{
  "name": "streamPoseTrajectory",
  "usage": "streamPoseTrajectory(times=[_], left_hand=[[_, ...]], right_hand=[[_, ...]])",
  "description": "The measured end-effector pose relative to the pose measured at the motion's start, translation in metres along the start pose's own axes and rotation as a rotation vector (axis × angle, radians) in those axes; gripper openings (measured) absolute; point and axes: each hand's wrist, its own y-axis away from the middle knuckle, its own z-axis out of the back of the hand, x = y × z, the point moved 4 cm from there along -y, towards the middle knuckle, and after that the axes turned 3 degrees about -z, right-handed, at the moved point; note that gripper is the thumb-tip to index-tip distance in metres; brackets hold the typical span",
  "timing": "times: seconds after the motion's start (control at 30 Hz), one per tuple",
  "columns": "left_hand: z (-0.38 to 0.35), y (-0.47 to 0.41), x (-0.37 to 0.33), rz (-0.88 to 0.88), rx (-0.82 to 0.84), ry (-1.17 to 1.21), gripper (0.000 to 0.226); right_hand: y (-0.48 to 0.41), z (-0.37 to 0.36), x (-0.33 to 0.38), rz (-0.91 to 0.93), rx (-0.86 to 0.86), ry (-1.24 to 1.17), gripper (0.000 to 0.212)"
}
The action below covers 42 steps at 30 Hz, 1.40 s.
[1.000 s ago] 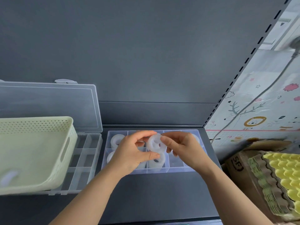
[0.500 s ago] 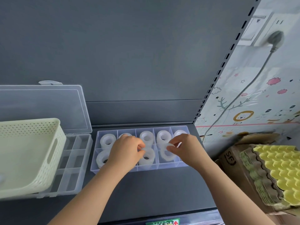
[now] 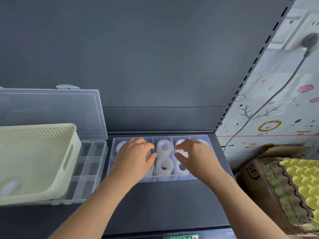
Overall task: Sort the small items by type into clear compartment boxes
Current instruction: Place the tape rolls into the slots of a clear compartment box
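Note:
A clear compartment box (image 3: 172, 178) lies on the dark shelf in front of me, with white tape rolls in its cells. Two rolls (image 3: 164, 165) show in the middle cells, one behind the other. My left hand (image 3: 133, 159) hovers over the box's left cells with fingers loosely curled and holds nothing I can see. My right hand (image 3: 194, 156) is over the right cells, fingers bent down beside a roll (image 3: 181, 168), with no grip showing. The hands hide the cells beneath them.
A pale yellow perforated basket (image 3: 34, 163) rests on a second clear compartment box (image 3: 89, 169) at the left, its lid (image 3: 51, 111) standing open. A cardboard box (image 3: 255, 175) with yellow egg trays (image 3: 303, 183) sits at the right. A grey cable (image 3: 269, 100) hangs down the wall.
Both hands held a tape roll together above the box, then lowered it into a right cell. The hands now hover apart over the box with nothing in them.

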Motion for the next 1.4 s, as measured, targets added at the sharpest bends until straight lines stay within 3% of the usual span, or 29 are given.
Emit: streamPoseTrajectory(times=[0.1, 0.3, 0.57, 0.7, 0.9, 1.23, 1.4], left_hand=[[0.034, 0.013, 0.019, -0.026, -0.076, -0.045, 0.009], [0.116, 0.062, 0.089, 0.057, -0.098, -0.155, 0.018], [0.179, 0.136, 0.219, 0.254, 0.01, -0.256, 0.02], [0.194, 0.157, 0.272, 0.321, 0.093, -0.205, 0.021], [0.2, 0.157, 0.323, 0.221, 0.298, -0.14, 0.027], [0.17, 0.117, 0.352, -0.089, 0.686, -0.347, 0.034], [0.167, 0.107, 0.354, -0.072, 0.594, -0.295, 0.023]], right_hand=[[-0.006, 0.006, 0.038, 0.136, -0.107, -0.052, 0.018], [-0.023, 0.008, 0.147, 0.379, -0.15, -0.11, 0.016], [-0.048, -0.04, 0.289, 0.525, 0.155, -0.17, 0.031], [-0.055, -0.069, 0.336, 0.504, 0.347, -0.177, 0.033], [-0.062, -0.118, 0.37, 0.389, 0.61, -0.092, 0.031], [-0.071, -0.14, 0.376, 0.262, 0.605, -0.056, 0.017], [-0.08, -0.138, 0.375, 0.12, 0.604, -0.328, 0.013]])
